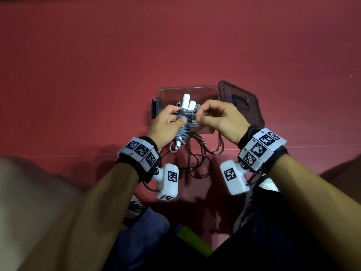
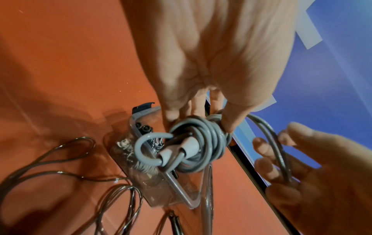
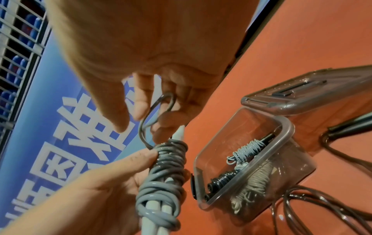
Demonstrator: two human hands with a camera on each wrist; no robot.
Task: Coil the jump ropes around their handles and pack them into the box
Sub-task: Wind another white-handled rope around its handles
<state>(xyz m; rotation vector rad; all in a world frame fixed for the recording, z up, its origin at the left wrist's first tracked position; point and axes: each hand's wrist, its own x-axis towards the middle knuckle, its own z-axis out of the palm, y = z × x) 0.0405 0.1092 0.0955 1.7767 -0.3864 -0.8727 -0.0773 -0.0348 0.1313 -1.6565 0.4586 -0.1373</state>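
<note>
A grey jump rope [image 1: 184,122] is coiled around its two white handles [image 1: 186,99]. My left hand [image 1: 176,117] grips this bundle [image 3: 167,167] just above the clear box [image 1: 187,88], thumb pressed on the coils. My right hand [image 1: 198,115] holds the last loose loop [image 3: 159,108] of the grey rope at the top of the bundle, with the loop hooked round its curled fingers. From the left wrist, the bundle [image 2: 193,146] shows end-on and the loop [image 2: 279,151] runs into the right hand [image 2: 302,174]. Several coiled ropes [image 3: 249,149] lie inside the box [image 3: 286,125].
The box's lid [image 1: 242,114] lies open to the right of it. A dark brown rope [image 1: 197,153] sprawls uncoiled on the red floor in front of the box, with its dark handle [image 3: 352,124] near the lid. My knees and shoes are close below.
</note>
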